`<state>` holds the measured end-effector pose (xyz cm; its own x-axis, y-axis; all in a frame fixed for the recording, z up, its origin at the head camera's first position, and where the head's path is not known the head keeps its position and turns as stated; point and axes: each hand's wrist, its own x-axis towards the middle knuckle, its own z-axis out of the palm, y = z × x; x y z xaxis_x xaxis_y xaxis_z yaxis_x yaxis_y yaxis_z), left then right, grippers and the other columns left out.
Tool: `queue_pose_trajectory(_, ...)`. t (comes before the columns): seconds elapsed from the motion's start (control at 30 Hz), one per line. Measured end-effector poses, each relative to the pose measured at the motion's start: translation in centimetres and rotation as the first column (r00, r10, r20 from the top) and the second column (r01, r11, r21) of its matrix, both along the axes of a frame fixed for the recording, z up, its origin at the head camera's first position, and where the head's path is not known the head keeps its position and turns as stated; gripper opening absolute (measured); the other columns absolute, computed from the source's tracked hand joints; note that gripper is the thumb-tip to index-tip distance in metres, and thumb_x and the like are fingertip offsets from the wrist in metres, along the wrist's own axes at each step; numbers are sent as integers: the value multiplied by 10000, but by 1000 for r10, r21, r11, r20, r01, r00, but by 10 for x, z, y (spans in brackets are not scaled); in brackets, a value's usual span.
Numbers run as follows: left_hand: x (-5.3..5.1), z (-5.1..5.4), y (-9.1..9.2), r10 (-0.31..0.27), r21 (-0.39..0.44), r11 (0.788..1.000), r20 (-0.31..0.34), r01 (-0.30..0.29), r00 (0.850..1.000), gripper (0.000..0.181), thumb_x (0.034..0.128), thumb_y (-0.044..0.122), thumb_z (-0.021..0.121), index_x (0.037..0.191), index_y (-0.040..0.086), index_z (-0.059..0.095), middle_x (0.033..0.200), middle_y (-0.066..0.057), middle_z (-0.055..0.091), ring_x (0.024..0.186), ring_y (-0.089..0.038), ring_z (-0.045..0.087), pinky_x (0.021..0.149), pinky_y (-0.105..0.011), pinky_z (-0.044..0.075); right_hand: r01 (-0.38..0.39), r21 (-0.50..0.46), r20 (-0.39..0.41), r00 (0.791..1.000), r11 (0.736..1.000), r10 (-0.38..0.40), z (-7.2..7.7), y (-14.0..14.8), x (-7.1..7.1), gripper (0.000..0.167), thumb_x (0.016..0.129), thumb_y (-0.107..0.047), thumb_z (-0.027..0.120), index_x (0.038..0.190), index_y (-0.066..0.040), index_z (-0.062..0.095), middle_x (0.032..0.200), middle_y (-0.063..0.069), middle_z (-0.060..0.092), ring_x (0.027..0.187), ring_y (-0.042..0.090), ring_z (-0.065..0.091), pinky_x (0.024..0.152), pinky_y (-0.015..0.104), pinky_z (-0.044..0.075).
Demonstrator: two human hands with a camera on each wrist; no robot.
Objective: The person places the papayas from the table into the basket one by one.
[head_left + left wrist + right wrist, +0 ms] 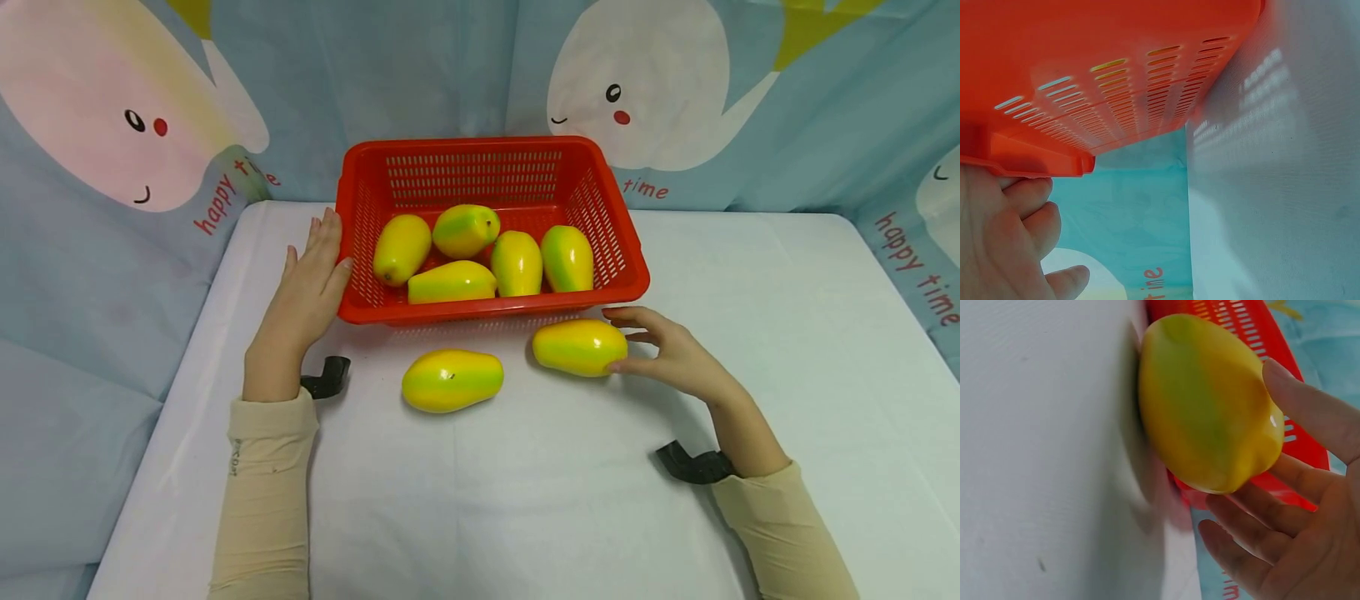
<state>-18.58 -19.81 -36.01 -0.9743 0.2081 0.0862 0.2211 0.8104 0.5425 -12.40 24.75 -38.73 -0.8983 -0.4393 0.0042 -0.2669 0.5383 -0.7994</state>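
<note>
A red plastic basket [495,313] holds several yellow-green papayas, one of them a papaya [402,250] at its left end. My left hand [302,287] rests against the basket's left side with straight fingers; in the left wrist view its fingers [1034,200] lie under the rim. In front of the basket, a papaya [579,347] lies on the white cloth. My right hand [675,354] is at its right end, thumb and fingers spread loosely about it. The right wrist view shows the thumb [1297,403] close against this papaya [1204,406]. Left of it lies another papaya [452,381].
The table is covered with a white cloth [480,500]. Behind it hangs a blue curtain [442,75] printed with whales. Black curved pieces sit at both wrists, one by the left wrist [327,377] and one by the right [693,465].
</note>
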Motion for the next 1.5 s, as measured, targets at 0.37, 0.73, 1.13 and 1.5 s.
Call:
queue_pose_trajectory(0.37, 2, 1, -1, 3, -4, 1000, 16, -3, 1000, 615, 1011, 342, 294, 1519, 135, 16, 1575, -22, 9, 1440, -198, -29, 1122, -500, -69, -36, 12, 46, 998, 999, 35, -6, -10, -1, 737, 753, -146, 799, 1376, -22, 426, 1377, 65, 469, 1180, 197, 453, 981, 390, 407)
queue_pose_trajectory(0.73, 1, 0, -1, -4, -3, 1000, 5, 4, 1000, 613, 1011, 337, 296, 1519, 133, 22, 1575, -19, 11, 1440, -198, -23, 1121, -507, -61, -45, 70, 143, 989, 997, 34, -10, -20, 2, 845, 732, -234, 817, 1438, -181, 354, 1401, 38, 426, 1230, 256, 401, 1042, 569, 283)
queue_pose_trajectory(1.13, 1, 1, 0, 2, -6, 1000, 7, -2, 1000, 614, 1010, 333, 300, 1519, 125, 28, 1575, -30, 20, 1441, -210, -15, 1121, -515, -53, -42, 76, 109, 993, 996, 33, -8, -24, 4, 818, 741, -235, 812, 1430, -193, 373, 1372, 19, 461, 1192, 229, 430, 1015, 553, 329)
queue_pose_trajectory(1.5, 0, 0, 0, 2, 0, 1000, 12, -2, 1000, 614, 1011, 334, 300, 1519, 129, 22, 1575, -24, 12, 1440, -205, -27, 1119, -503, -74, 23, 89, 101, 994, 996, -32, 4, -13, 4, 790, 733, -215, 820, 1409, -165, 413, 1354, 18, 483, 1126, 203, 457, 958, 486, 380)
